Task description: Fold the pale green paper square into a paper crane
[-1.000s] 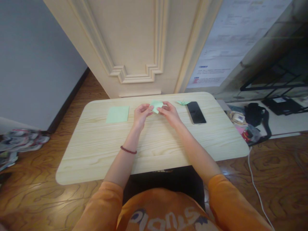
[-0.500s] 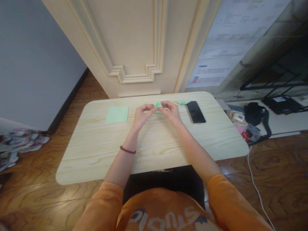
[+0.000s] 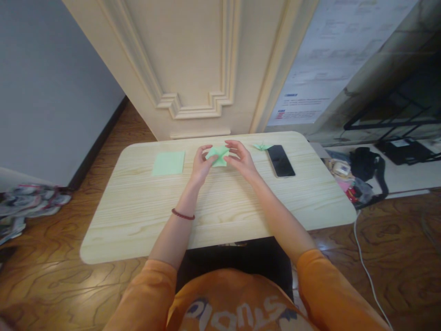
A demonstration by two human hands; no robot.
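A partly folded piece of light green paper (image 3: pixel 217 155) is held between both hands above the far middle of the wooden table (image 3: pixel 138 216). My left hand (image 3: pixel 201 164) pinches its left side, thumb on top. My right hand (image 3: pixel 241 161) grips its right side with curled fingers. A small stack of flat green paper squares (image 3: pixel 168 163) lies to the left of my left hand. A finished small green folded figure (image 3: pixel 262 146) rests to the right, beside a black phone (image 3: pixel 280 161).
A cream panelled door (image 3: pixel 193 69) stands right behind the table. Bags and clutter (image 3: pixel 358 177) lie on the floor at the right, with a white cable (image 3: pixel 367 271) trailing down. Shoes (image 3: pixel 31 204) sit at the left.
The green paper has been turned and spread wider between my hands, which lowered slightly toward the table and moved a little apart.
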